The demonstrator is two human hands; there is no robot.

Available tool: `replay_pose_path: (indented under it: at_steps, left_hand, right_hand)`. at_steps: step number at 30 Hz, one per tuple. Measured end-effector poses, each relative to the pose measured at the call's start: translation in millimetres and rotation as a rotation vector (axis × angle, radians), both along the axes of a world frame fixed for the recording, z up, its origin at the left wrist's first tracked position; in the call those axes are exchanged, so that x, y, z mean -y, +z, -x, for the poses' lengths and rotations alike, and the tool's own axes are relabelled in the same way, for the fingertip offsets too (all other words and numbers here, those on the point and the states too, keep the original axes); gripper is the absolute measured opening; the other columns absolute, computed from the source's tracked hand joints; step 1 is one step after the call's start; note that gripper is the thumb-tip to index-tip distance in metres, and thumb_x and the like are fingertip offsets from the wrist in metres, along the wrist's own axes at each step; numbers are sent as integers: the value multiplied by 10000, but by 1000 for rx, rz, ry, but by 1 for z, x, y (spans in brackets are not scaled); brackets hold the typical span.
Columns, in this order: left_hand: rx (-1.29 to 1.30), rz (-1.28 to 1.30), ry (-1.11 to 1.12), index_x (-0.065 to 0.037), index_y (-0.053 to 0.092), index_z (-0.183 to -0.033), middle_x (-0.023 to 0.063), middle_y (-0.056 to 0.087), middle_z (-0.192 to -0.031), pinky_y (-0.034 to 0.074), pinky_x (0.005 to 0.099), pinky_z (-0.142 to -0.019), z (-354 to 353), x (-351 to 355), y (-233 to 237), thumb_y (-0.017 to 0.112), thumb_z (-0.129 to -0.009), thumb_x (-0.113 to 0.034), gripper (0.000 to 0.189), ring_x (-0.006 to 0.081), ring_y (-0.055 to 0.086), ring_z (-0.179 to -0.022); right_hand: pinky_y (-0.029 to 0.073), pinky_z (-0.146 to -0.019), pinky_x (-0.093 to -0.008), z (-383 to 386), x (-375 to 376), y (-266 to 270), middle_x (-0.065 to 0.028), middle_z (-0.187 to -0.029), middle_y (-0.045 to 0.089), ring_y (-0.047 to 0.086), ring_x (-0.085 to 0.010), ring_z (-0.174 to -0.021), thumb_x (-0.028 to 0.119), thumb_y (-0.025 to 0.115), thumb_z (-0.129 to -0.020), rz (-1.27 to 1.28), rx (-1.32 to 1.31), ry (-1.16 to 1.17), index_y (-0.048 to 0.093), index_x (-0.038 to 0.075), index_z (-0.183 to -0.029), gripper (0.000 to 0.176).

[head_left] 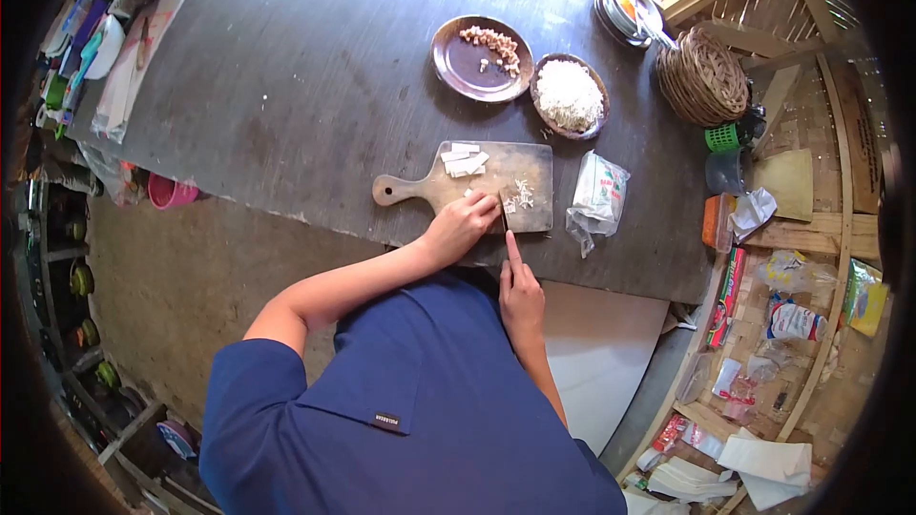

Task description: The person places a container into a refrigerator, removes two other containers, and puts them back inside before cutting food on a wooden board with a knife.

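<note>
A wooden cutting board [429, 193] with a handle lies near the table's front edge. My right hand [521, 298] grips a knife [505, 217], whose blade rests over the board. Beside the blade, my left hand [463, 226] presses its curled fingers down on the board; whatever they hold is hidden beneath them. White rectangular strips [466, 162] are piled at the board's upper left. Small cut white bits [520, 195] lie to the right of the knife.
Beyond the board stand a brown plate [468, 81] with brownish pieces and a bowl [546, 113] heaped with white shreds. A plastic-wrapped packet [599, 193] sits at the right. Stacked plates [611, 27] and woven baskets [701, 76] occupy the far right corner.
</note>
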State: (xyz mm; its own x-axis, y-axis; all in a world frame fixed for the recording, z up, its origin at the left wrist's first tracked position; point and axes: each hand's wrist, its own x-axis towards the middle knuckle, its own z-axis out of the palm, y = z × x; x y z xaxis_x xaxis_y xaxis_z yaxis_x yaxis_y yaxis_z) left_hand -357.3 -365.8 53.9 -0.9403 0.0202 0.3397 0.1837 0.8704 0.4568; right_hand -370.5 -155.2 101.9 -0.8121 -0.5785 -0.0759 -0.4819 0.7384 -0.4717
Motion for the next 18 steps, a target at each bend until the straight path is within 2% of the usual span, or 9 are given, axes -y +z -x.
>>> replay_pose_path:
  at_steps: [5,8,12,14,16,18]
  left_hand:
    - [-13,-35,40,-6,714,-1205,86,648,-1153,572,351,-956,-1,-7,-11,696,-855,-154,381,255,625,-1131]
    - [-43,-35,69,-10,711,-1178,86,646,-1151,563,360,-966,-4,-10,-6,719,-860,-151,348,254,623,-1116]
    - [-54,8,86,-11,692,-1129,93,644,-1156,550,365,-993,-1,-8,-5,708,-885,-152,282,260,627,-1134]
    - [-96,36,77,-5,692,-1135,96,644,-1165,547,365,-1008,-3,-10,-7,688,-884,-149,290,264,628,-1155]
    - [-56,48,68,-2,697,-1149,94,645,-1172,544,362,-1018,-4,-10,-4,675,-869,-148,316,263,626,-1169]
    - [-48,35,61,1,704,-1177,91,646,-1181,545,360,-1026,-3,-8,-6,660,-858,-149,355,261,623,-1175]
  right_hand:
    - [557,-666,-522,-6,-10,6,-153,-836,616,656,-387,-691,203,554,-1097,-14,27,4,402,328,-1662,599]
    - [536,-727,-508,-10,-14,8,-165,-867,648,662,-377,-750,169,538,-1100,-80,65,-7,418,293,-1662,588]
    - [541,-719,-517,-8,-6,7,-166,-873,655,674,-383,-758,170,542,-1097,-89,69,-8,421,290,-1659,588]
    - [543,-717,-521,-6,-7,2,-166,-874,656,678,-385,-759,174,544,-1098,-107,69,-17,422,289,-1658,585]
    - [562,-628,-554,3,1,-14,-161,-829,626,675,-407,-664,201,571,-1080,7,-81,32,411,338,-1655,613]
    - [561,-633,-552,6,3,-12,-163,-827,629,683,-410,-682,217,566,-1086,-3,-48,11,418,348,-1651,598]
